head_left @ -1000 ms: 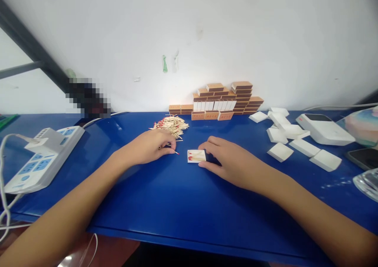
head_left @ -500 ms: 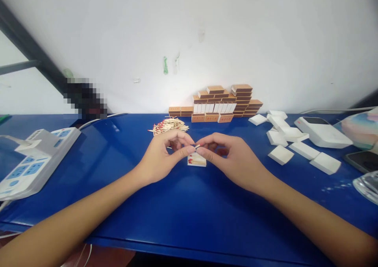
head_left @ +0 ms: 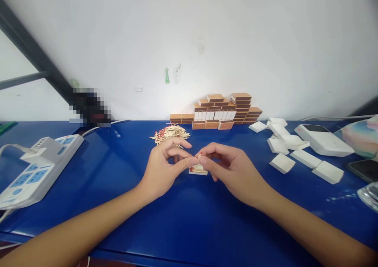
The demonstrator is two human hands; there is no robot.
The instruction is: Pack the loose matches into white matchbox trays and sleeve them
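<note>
Pinching 1 match together, L hand & R hand have lifted off table, meeting just above tray.

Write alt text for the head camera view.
The left hand and right hand pinch one thin wooden matchstick above a small white cardboard tray of matches on a blue table. Behind lie a red-tipped match pile and stacked brown matchboxes.
</note>
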